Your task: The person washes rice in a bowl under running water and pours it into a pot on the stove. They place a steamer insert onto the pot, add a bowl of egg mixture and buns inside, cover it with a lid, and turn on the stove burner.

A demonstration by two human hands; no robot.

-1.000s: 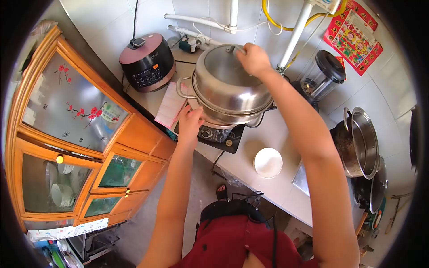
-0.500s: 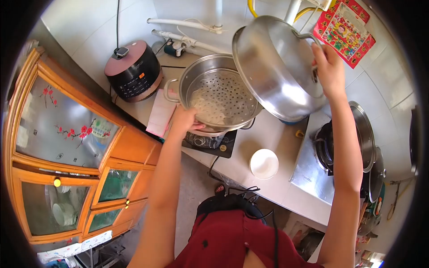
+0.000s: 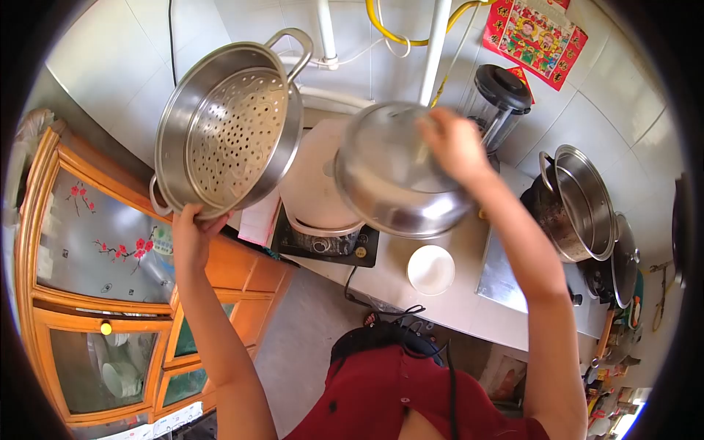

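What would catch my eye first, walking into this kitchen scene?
The perforated steamer basket, tilted up high in the left hand above the wooden cabinet. Beside it, the right hand holds a shiny domed lid over the countertop cooker. A red poster brightens the tiled wall.

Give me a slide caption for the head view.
Left hand lifts a perforated steel steamer basket; right hand holds a domed steel lid.
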